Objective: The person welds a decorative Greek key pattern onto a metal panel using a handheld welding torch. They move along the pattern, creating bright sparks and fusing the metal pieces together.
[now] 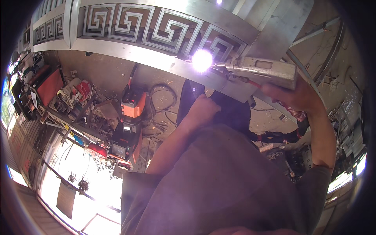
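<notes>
A silvery handheld welding gun (270,69) is in my right hand (288,96), whose fingers are wrapped round its grip. The gun's nozzle points left at the lower rail (156,62) of a silver metal panel with square spiral fretwork (170,29). At the nozzle's tip a dazzling white-violet flash (202,61) hides the spot it meets. My left hand (205,107) is closed over my dark trousers (231,111), below the rail; whatever is in its fingers, if anything, is hidden. A dark cable (280,137) hangs below my right hand.
An orange and black machine (133,102) stands on the floor at left, with a black hose (166,92) coiled beside it. Further left, a bench carries a red bucket (82,91) and scraps. Metal bars (331,58) and loose metal pieces lie at right.
</notes>
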### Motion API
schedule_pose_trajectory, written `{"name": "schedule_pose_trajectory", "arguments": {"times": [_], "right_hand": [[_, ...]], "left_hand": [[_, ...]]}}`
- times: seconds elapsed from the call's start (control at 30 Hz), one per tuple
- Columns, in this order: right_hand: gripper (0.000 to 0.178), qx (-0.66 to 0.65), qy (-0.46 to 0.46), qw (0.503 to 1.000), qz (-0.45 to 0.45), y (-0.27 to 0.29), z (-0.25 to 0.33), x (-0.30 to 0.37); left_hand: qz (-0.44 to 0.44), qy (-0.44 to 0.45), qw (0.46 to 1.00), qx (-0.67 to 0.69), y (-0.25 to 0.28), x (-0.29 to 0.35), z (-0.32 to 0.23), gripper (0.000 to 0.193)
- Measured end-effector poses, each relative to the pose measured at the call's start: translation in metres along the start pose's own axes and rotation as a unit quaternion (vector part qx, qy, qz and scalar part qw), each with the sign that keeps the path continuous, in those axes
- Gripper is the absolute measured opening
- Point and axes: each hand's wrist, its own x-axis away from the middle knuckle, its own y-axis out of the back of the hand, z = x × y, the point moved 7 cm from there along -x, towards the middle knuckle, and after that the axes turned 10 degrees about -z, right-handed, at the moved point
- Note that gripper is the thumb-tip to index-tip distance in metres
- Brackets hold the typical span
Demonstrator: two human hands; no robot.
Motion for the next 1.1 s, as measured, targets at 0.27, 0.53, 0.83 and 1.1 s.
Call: {"name": "schedule_pose_trajectory", "arguments": {"times": [0.27,0.53,0.83,1.1], "right_hand": [[0.057,-0.059,-0.036,0.997,-0.015,0.011,-0.008,0.005],[0.057,-0.067,-0.01,0.998,0.012,-0.007,0.006,-0.009],[0.055,-0.051,-0.01,0.999,0.014,-0.013,0.011,-0.011],[0.055,-0.01,0.011,1.0,0.001,-0.014,0.018,-0.009]], "left_hand": [[0.009,-0.007,1.0,0.002,-0.007,0.001,0.004,0.021],[0.01,-0.001,1.0,-0.01,-0.007,0.005,0.003,0.019],[0.012,-0.002,1.0,-0.01,-0.006,0.006,0.003,0.018],[0.026,-0.001,1.0,-0.012,-0.005,0.005,0.001,0.018]]}}
